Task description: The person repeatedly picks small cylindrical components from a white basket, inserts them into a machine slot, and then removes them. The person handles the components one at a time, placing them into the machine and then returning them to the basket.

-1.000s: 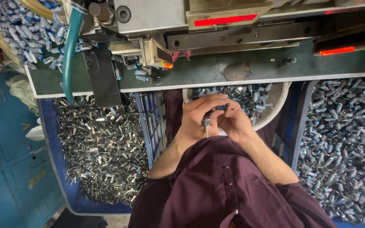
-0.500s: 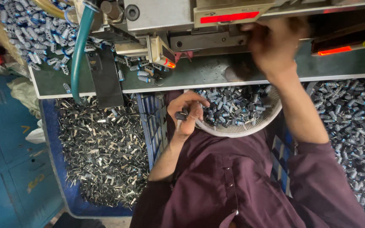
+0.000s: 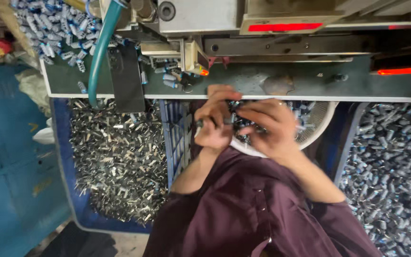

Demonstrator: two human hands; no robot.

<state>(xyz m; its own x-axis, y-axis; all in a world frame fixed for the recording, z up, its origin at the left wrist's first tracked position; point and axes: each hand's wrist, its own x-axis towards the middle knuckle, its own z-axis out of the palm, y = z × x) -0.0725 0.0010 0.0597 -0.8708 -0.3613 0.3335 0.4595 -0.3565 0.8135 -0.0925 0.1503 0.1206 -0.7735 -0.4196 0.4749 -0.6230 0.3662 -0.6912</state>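
Note:
My left hand (image 3: 215,124) and my right hand (image 3: 268,127) meet over a round white bowl (image 3: 317,127) of small silvery cylinder parts (image 3: 305,110). The left hand's fingers pinch a small dark part (image 3: 200,123) at its lower edge. Blurred by motion, the right hand curls its fingers against the left fingertips, with a few small dark parts (image 3: 243,124) between them. Both forearms come up from my maroon shirt (image 3: 253,209). The bowl's middle is hidden by the hands.
A green machine ledge (image 3: 281,81) runs across just above the hands, with a grey machine body, red strips and a teal hose (image 3: 102,52). A blue bin of shiny metal clips (image 3: 115,157) lies left, and a heap of grey cylinders (image 3: 396,166) lies right.
My right hand has come down from the machine above the ledge and joined the left hand over the bowl. The left hand stayed near the bowl's left rim.

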